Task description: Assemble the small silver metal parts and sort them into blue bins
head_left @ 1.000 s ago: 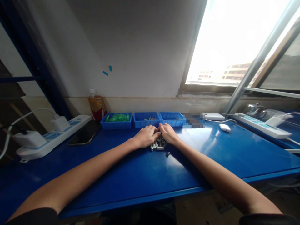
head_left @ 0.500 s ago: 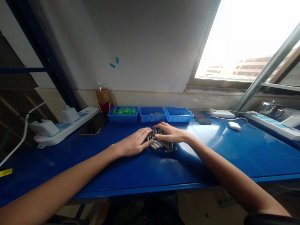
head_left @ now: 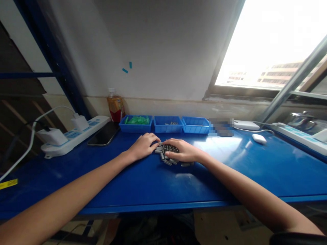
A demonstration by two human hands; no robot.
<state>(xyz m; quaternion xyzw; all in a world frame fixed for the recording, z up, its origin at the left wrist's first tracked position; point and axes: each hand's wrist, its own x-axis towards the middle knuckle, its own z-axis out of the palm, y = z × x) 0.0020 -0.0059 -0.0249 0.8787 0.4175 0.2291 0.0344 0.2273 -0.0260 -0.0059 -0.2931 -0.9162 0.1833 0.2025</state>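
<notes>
A heap of small grey metal cylindrical pieces [head_left: 163,153] lies on the blue tabletop in front of me. Against the heap's left edge rests my left hand [head_left: 143,147], fingers bent and thumb apart from them; no held piece shows. My right hand [head_left: 182,150] lies over the heap's right side with fingers stretched out and thumb spread, covering part of the pieces. One or two loose pieces [head_left: 186,164] lie just below my right palm.
Along the wall stand three blue bins: one with green pieces [head_left: 138,120], one with a few metal pieces [head_left: 174,123], and a right-hand bin [head_left: 195,129]. A phone [head_left: 103,133], power strip [head_left: 74,136] and bottle [head_left: 115,107] are left; a white earbud case [head_left: 259,138] is right.
My left hand has drawn back to the left and its fingers have bent. My right hand has shifted slightly left and down over the heap. Pieces at the heap's left are more exposed.
</notes>
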